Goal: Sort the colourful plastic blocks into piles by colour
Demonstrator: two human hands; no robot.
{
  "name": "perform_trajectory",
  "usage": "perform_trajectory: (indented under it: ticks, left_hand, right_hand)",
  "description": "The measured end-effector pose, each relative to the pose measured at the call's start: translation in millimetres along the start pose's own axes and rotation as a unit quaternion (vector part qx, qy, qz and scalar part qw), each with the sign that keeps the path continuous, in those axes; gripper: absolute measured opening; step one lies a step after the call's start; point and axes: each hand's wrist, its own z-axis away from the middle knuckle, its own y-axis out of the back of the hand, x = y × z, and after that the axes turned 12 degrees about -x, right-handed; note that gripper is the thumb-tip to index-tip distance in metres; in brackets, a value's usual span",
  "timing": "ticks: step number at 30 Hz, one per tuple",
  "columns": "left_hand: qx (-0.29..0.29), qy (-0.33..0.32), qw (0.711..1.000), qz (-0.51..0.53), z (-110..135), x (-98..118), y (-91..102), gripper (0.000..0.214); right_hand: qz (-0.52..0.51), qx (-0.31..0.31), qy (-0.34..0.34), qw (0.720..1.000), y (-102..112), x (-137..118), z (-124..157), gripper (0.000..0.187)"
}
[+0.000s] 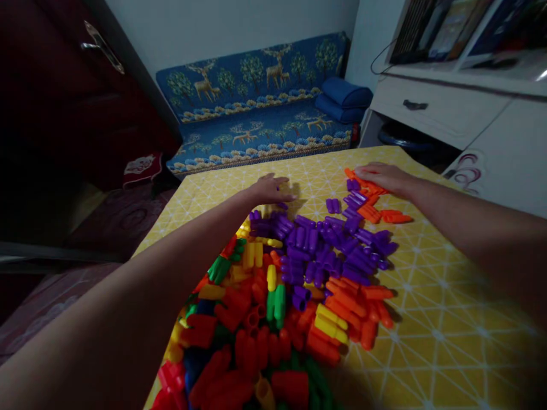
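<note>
A big heap of small plastic tube pieces (294, 285) in purple, orange, red, yellow, green and blue covers a table with a yellow patterned cloth (448, 319). My left hand (271, 191) reaches to the far side of the heap, palm down, fingers curled over a purple piece (282, 205) at the pile's edge. My right hand (382, 177) lies flat, fingers stretched out, on a few orange pieces (374, 191) at the far right, with loose purple pieces (354, 199) beside it.
Behind the table stands a blue sofa with a deer pattern (260, 119) and a folded blue cushion (344, 97). A dark wooden door (64, 85) is at the left. A white cabinet with a drawer (440, 108) stands at the right.
</note>
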Motion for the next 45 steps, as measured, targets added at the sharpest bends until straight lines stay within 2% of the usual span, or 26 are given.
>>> perform_trajectory:
  ticks: [2, 5, 9, 11, 13, 16, 19, 22, 26, 28, 30, 33, 35, 36, 38, 40, 41, 43, 45]
  left_hand:
    - [-0.048, 0.009, 0.999, -0.002, -5.5, 2.0, -10.6, 0.070]
    - [-0.088, -0.062, 0.994, 0.011, 2.2, 16.0, -18.0, 0.066]
    - [-0.158, -0.183, 0.969, 0.047, 31.1, 40.1, -14.7, 0.061]
    - [-0.174, -0.210, 0.961, 0.051, 49.8, 48.8, -11.1, 0.056]
    - [-0.176, -0.209, 0.960, 0.054, 70.1, 54.4, -7.3, 0.049]
    - [-0.164, -0.186, 0.967, 0.051, 103.0, 57.2, -1.4, 0.040]
    - [-0.146, -0.159, 0.976, 0.031, 139.1, 53.6, 4.4, 0.037]
    - [-0.113, -0.124, 0.986, 0.023, 177.3, 42.9, 9.1, 0.037]
    - [-0.055, -0.130, 0.987, 0.072, 228.7, 25.1, 11.6, 0.037]
    - [-0.022, -0.115, 0.985, 0.123, 254.8, 20.7, 8.9, 0.044]
    - [0.026, -0.090, 0.982, 0.166, 281.3, 21.4, 1.3, 0.045]
    - [0.118, -0.066, 0.972, 0.193, 319.9, 28.3, -22.1, 0.035]
    - [0.183, -0.028, 0.958, 0.221, 340.7, 30.7, -45.8, 0.031]
    - [0.211, -0.005, 0.949, 0.235, 348.3, 29.8, -59.4, 0.029]
    - [0.290, 0.050, 0.920, 0.260, 356.6, 23.2, -87.8, 0.032]
    - [0.363, 0.127, 0.880, 0.278, 355.5, 11.7, -113.6, 0.041]
    - [0.381, 0.163, 0.861, 0.295, 352.1, 5.3, -123.9, 0.047]
    - [0.383, 0.206, 0.838, 0.329, 342.1, -6.3, -136.9, 0.059]
    - [0.361, 0.205, 0.833, 0.366, 330.5, -14.0, -138.4, 0.067]
  right_hand:
    - [0.018, -0.034, -0.018, 0.999, -9.8, -7.3, 8.8, 0.049]
    - [0.032, -0.073, 0.010, 0.997, -26.0, -39.6, 27.8, 0.048]
    - [0.032, -0.104, 0.038, 0.993, -48.7, -100.6, 60.0, 0.047]
    - [0.036, -0.119, 0.035, 0.992, -57.4, -133.0, 76.1, 0.049]
    - [0.031, -0.126, 0.039, 0.991, -63.1, -164.1, 89.0, 0.051]
    - [-0.018, -0.144, 0.034, 0.989, -68.1, -205.4, 100.3, 0.049]
    - [-0.123, -0.174, -0.002, 0.977, -72.9, -239.9, 105.2, 0.051]
    - [-0.209, -0.173, -0.018, 0.962, -77.1, -271.9, 108.9, 0.055]
    - [-0.257, -0.166, -0.011, 0.952, -75.1, -316.4, 121.1, 0.057]
    - [-0.258, -0.172, 0.010, 0.951, -70.4, -336.3, 135.6, 0.061]
    - [-0.248, -0.171, 0.081, 0.950, -64.4, -349.7, 157.8, 0.062]
    - [-0.220, -0.153, 0.206, 0.941, -55.6, -348.0, 201.9, 0.056]
    - [-0.205, -0.105, 0.222, 0.947, -51.7, -327.4, 231.6, 0.047]
    - [-0.200, -0.061, 0.204, 0.956, -50.4, -311.1, 244.5, 0.041]
    - [-0.176, 0.054, 0.121, 0.975, -49.2, -269.1, 263.5, 0.034]
    - [-0.098, 0.157, 0.028, 0.982, -49.6, -222.4, 272.0, 0.035]
    - [-0.064, 0.182, -0.016, 0.981, -50.4, -201.1, 272.6, 0.041]
    - [-0.024, 0.171, -0.103, 0.980, -53.1, -169.4, 267.9, 0.053]
    - [-0.021, 0.111, -0.153, 0.982, -57.6, -157.2, 257.4, 0.061]
